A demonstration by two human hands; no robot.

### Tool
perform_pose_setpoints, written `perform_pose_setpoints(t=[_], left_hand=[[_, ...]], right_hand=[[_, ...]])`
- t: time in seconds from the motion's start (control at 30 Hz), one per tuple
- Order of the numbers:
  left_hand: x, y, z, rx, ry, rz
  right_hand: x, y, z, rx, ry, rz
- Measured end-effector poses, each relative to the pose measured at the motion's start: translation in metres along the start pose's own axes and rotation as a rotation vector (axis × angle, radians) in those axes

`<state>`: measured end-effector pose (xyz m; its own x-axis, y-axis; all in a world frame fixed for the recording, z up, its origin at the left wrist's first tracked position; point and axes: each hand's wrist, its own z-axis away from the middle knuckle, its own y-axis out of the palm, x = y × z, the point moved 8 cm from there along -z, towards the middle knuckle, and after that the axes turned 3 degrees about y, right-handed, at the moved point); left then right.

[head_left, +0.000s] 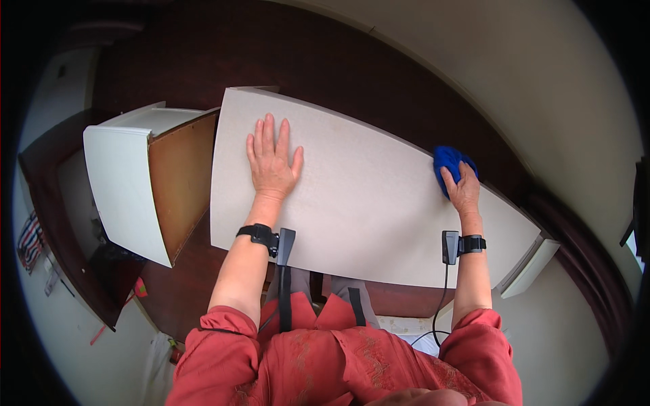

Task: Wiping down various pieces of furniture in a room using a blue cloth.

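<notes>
A long off-white panel [365, 196] lies flat in front of me, reaching from left to far right. My left hand [272, 159] rests palm down on it with fingers spread, near its left end. My right hand [462, 191] presses a bunched blue cloth [448, 160] onto the panel close to its far right edge. Both wrists carry black straps with small devices, and a thin cable hangs from the right one.
A white cabinet piece [122, 183] with a brown inner face [181, 176] stands tilted at the left. Dark brown wood [325, 61] runs behind the panel, with a pale wall [528, 74] beyond. A striped cloth [28, 240] lies on the floor far left.
</notes>
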<state>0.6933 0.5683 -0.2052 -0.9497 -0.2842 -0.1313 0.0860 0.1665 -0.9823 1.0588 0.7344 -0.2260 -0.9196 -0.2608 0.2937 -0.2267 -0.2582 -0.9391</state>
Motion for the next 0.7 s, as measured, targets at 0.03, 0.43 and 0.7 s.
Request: perform_pose_setpoints(t=[0.03,0.43,0.7], left_hand=[[0.005,0.0,-0.005,0.001,-0.001,-0.002],[-0.011,0.005,-0.065,0.017,0.053,0.026],[-0.045,0.011,-0.049,-0.171,0.087,0.337]], right_hand=[[0.0,-0.007,-0.002,-0.021,0.043,-0.025],[0.173,-0.035,0.007,0.421,0.435,-1.972],[0.159,0.021,-0.009,0.048,-0.071,-0.494]])
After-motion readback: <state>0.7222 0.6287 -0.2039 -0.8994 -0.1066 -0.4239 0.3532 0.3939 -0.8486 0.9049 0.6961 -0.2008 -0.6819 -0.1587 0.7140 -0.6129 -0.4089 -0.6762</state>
